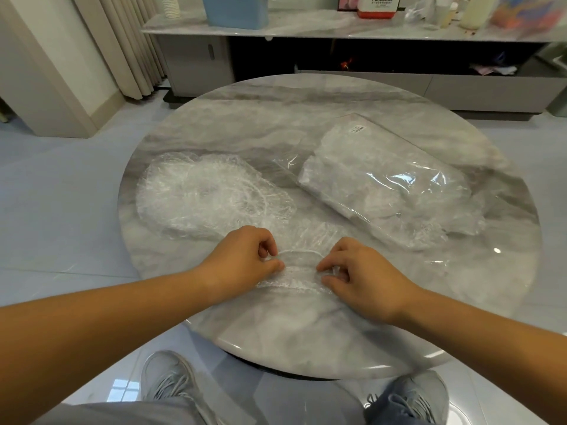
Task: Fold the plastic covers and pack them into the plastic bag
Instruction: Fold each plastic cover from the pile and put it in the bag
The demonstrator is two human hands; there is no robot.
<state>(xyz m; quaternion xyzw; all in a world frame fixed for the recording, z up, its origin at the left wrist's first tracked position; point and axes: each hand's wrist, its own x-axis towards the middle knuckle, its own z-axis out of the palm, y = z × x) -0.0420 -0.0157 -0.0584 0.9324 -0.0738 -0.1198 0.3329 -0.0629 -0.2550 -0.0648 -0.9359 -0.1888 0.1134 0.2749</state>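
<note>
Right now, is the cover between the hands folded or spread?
Partly folded: the cover is gathered into a narrow band, pinched by the left hand and right hand.

Two hands (pixel 242 260) (pixel 366 273), one held cover (pixel 302 273), one cover pile (pixel 211 194), one bag (pixel 383 185).

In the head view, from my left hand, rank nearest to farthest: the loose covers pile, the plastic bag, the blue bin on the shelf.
1. loose covers pile, just beyond the left hand.
2. plastic bag, to the right.
3. blue bin, far back shelf.
</note>
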